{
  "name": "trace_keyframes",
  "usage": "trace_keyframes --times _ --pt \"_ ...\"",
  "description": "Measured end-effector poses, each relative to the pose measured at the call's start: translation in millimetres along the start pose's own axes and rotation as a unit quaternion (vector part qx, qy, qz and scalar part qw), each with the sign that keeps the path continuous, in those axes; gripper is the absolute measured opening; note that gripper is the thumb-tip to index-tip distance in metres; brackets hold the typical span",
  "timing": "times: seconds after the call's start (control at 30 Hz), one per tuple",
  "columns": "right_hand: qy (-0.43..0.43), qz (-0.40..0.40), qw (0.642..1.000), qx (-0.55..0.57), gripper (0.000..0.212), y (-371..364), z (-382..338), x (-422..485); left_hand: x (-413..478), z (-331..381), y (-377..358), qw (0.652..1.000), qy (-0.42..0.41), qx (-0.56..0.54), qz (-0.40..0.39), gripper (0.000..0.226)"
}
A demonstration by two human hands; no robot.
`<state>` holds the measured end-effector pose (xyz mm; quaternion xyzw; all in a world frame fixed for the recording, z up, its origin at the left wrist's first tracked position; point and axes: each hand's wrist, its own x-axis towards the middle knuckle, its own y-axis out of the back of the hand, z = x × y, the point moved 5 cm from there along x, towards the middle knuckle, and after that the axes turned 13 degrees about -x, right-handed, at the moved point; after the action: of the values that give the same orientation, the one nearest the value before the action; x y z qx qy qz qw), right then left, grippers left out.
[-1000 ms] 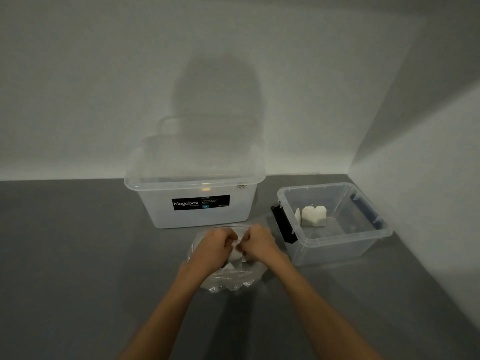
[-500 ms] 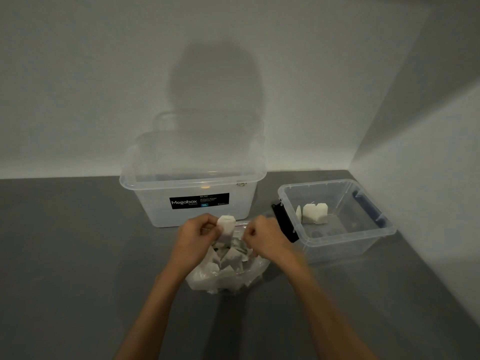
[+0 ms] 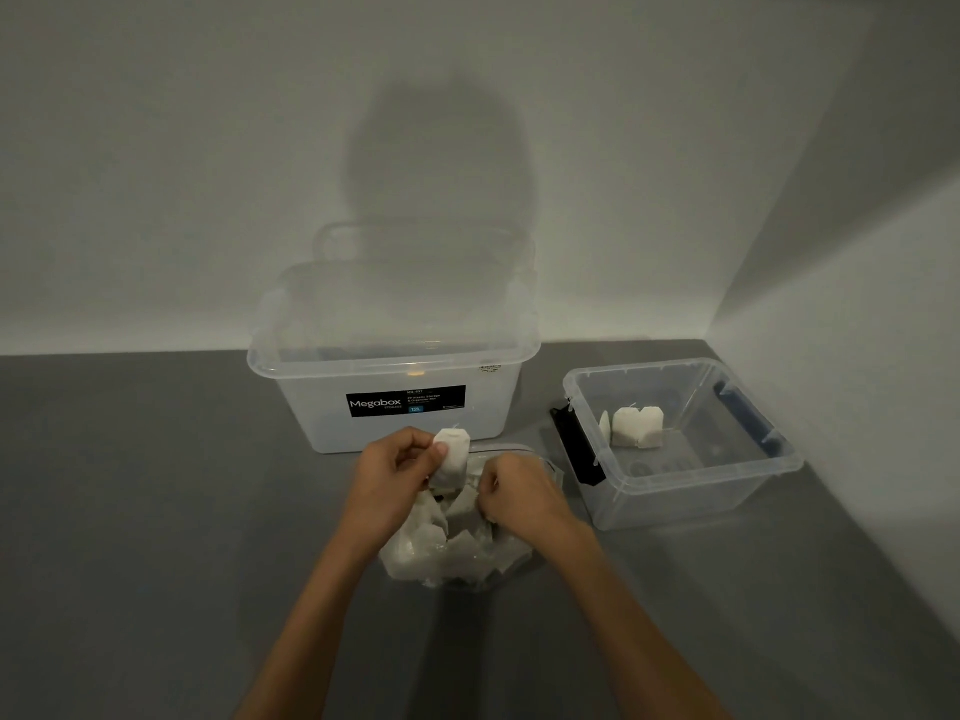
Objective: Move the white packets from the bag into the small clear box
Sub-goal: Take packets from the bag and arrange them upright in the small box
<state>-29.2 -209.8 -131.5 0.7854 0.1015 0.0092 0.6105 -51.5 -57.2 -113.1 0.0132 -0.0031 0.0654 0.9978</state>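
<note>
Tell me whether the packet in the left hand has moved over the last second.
Yes. The white packet pinched by the left hand has risen out of the bag, up to just below the Megabox label.

The bag (image 3: 457,553) lies before the large box (image 3: 389,392), small box (image 3: 680,475) to its right.

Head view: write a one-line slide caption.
Left hand pinches a white packet above the bag, right hand grips the bag; small clear box stands beside.

Left hand (image 3: 395,472) pinches packet (image 3: 451,457); right hand (image 3: 514,493) curled.
</note>
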Motion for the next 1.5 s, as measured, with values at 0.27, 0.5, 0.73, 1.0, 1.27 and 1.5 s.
trace_keyframes --times 0.27,0.5,0.73,1.0,1.27,1.5 --pt "-0.022 0.019 0.99 0.137 0.011 60 14 -11 -2 9 -3 0.999 0.002 -0.033 0.01 0.007" --pt "-0.064 0.023 0.931 0.359 0.009 86 34 -25 -4 21 -11 0.997 -0.01 -0.074 0.025 0.019" --pt "-0.118 -0.041 0.751 0.648 0.014 83 49 -29 -4 35 -31 0.998 -0.04 -0.052 -0.008 0.021" --pt "-0.125 -0.193 0.507 0.831 0.021 80 58 -35 -4 67 -88 0.985 -0.037 -0.139 -0.094 0.028" --pt "-0.126 -0.21 0.521 0.817 0.015 85 98 -37 12 82 -146 0.979 -0.053 -0.111 -0.165 0.021" --pt "-0.059 0.11 0.921 0.369 0.024 156 170 -41 21 83 -193 0.967 0.032 -0.131 -0.218 0.023"
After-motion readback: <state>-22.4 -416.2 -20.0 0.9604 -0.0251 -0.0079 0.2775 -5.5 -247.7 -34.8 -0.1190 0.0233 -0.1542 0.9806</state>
